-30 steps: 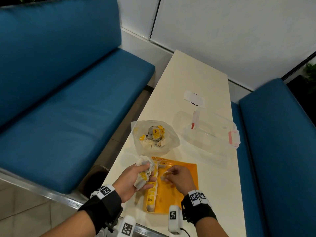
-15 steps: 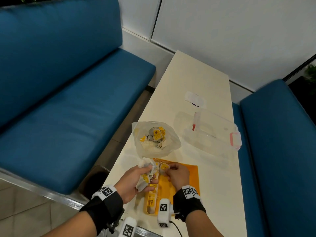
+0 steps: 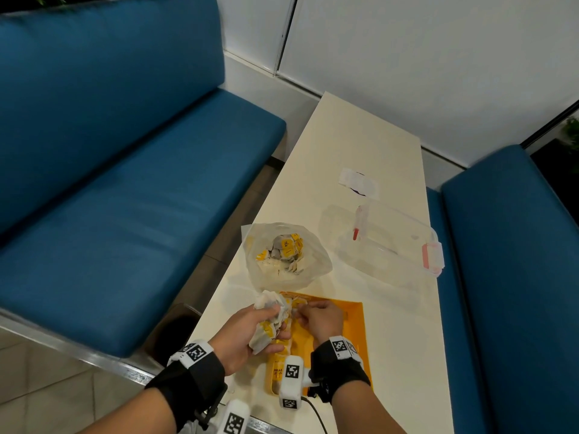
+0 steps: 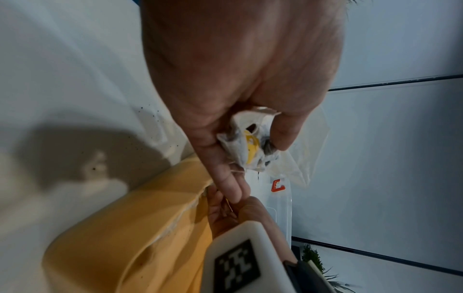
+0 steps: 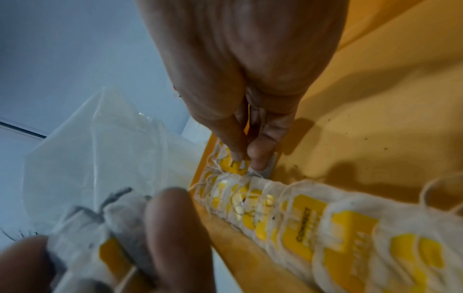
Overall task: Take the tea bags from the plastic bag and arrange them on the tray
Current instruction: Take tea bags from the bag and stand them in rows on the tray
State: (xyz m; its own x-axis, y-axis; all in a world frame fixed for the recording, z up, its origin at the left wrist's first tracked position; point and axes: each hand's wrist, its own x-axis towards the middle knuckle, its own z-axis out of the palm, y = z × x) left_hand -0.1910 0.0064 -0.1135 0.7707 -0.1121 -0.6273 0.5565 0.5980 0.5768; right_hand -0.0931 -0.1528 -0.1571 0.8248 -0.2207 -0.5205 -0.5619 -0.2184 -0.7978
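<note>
My left hand [image 3: 250, 332] grips a bunch of white tea bags [image 3: 269, 317] with yellow tags, held over the left edge of the orange tray [image 3: 351, 333]. The bunch shows between thumb and fingers in the left wrist view [image 4: 250, 146]. My right hand [image 3: 316, 317] pinches one tea bag [image 5: 235, 164] by its yellow tag at the far end of a row of tea bags [image 5: 313, 220] lying along the tray's left side. The clear plastic bag [image 3: 288, 255] with more tea bags stands just beyond the tray.
A clear lidded container [image 3: 391, 242] with red clips lies to the right of the bag. A white paper slip [image 3: 358, 181] lies farther along the cream table [image 3: 354, 136]. Blue benches [image 3: 125, 189] flank both sides.
My right hand moved left and up the tray to the far end of the row, close beside the left hand's bunch. The left hand stayed about where it was.
</note>
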